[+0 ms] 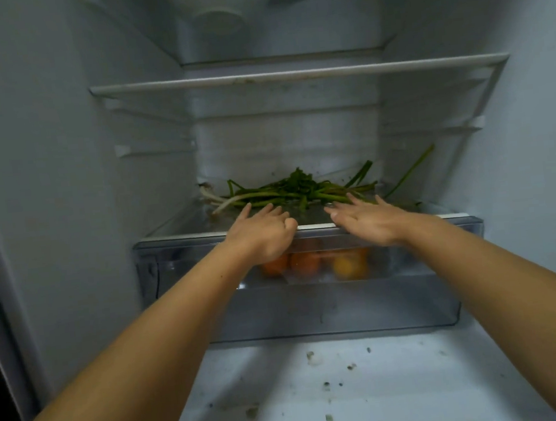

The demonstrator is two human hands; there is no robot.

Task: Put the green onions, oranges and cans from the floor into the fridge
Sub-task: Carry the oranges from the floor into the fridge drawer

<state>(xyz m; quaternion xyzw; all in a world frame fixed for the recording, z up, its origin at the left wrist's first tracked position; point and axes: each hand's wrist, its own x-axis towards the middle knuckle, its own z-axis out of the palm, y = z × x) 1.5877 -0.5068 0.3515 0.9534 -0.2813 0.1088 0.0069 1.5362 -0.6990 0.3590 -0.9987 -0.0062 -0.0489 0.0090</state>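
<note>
Onions: the green onions (296, 190) lie on the glass shelf (183, 224) above the drawer, just past both sets of fingertips, towards the back wall.
Long axis: across the fridge, white roots at the left, green tips trailing off to the right; one stalk sticks up at the far right.
Nearer hand: about even; the bunch sits between the two, the left by the root end, the right by the leafy end.
Left hand: the left hand (263, 230) is palm down over the shelf's front edge, fingers stretched towards the stalks, thumb tucked in, holding nothing.
Right hand: the right hand (367, 220) is palm down too, fingers spread flat and pointing in, holding nothing.
Contact: whether any fingertip touches a stalk I cannot tell.
Oranges: the oranges (312, 263) show through the clear drawer (411, 265) below the shelf.
Cans: none in sight.
Next, I'd guess: either a nudge to push the bunch further back, or both arms drawing out for the cans.
</note>
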